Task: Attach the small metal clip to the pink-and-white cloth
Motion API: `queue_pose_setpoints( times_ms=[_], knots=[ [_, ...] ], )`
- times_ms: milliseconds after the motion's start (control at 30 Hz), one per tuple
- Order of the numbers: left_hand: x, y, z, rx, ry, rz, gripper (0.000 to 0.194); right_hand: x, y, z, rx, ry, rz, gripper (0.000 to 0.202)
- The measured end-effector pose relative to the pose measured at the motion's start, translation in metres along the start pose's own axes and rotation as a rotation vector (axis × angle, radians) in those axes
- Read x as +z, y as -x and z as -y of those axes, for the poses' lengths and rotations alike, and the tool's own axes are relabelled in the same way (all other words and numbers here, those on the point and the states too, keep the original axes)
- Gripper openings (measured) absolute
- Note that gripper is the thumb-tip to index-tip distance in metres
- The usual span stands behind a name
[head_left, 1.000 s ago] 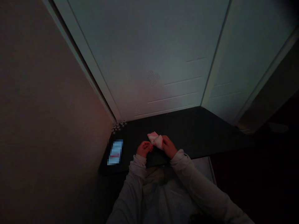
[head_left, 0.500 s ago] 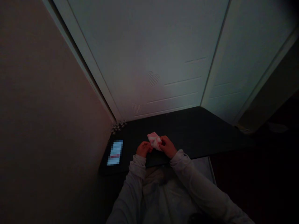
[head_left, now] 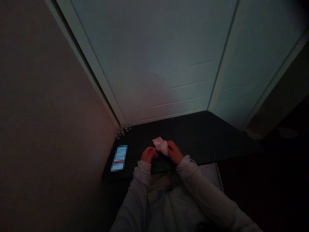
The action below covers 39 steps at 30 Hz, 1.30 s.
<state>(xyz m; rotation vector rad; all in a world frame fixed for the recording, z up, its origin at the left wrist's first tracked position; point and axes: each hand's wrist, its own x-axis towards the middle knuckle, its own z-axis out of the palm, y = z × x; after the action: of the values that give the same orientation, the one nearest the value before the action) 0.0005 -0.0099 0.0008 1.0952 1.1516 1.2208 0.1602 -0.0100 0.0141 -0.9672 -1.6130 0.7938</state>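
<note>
Moved the right hand (head_left: 175,153) since half a second ago: back from over the middle of the cloth (head_left: 163,149) to its right edge, baring a thin line (head_left: 161,144) across the fabric, too dim to name. Has that right edge pinched, fingers closed on it. Holds the left hand (head_left: 149,155) with fingertips drawn together at the near-left side of the cloth; cannot tell whether gripping or merely touching. Has the cloth, pink and white, between both hands over the table (head_left: 198,135), left of its middle, between near and far edges; cannot tell whether raised or resting. Wears pale sleeves (head_left: 142,174), bunched at both wrists. Has a phone (head_left: 119,158) lying lit by the left edge, toward the near-left corner, blurred into squares, and small shiny pieces (head_left: 123,131) clustered at the far-left corner. Faces a white panel (head_left: 154,48) with embossed hearts, rising along the far edge.
</note>
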Motion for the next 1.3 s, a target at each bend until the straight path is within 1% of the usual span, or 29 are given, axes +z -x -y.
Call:
queue_pose_setpoints(
  times_ms=[167, 400, 667, 900, 1067, 1300],
  knots=[
    [0.0035, 0.0023, -0.0046, -0.016, 0.066, -0.019, 0.039, -0.0001, 0.0008, 0.0, 0.019, 0.002, 0.019, 0.018],
    [0.0048, 0.0033, -0.005, -0.019, 0.081, -0.013, 0.04, 0.0024, 0.0012, -0.0021, 0.025, 0.001, 0.005, 0.01],
    [0.0035, 0.0025, -0.0034, -0.026, 0.057, -0.014, 0.038, 0.0003, 0.0013, -0.0018, -0.004, -0.001, 0.003, 0.017],
    [0.0038, 0.0015, -0.0026, -0.028, 0.092, -0.024, 0.039, 0.001, 0.0013, -0.0012, 0.019, -0.017, 0.008, 0.016],
    [0.0023, 0.0006, -0.0006, -0.029, 0.078, -0.008, 0.038, 0.0011, 0.0009, -0.0007, 0.019, 0.008, 0.007, 0.01],
    [0.0028, 0.0014, -0.0018, -0.021, 0.067, -0.012, 0.039, -0.0003, 0.0014, -0.0003, -0.014, -0.009, 0.01, 0.017]
  ],
)
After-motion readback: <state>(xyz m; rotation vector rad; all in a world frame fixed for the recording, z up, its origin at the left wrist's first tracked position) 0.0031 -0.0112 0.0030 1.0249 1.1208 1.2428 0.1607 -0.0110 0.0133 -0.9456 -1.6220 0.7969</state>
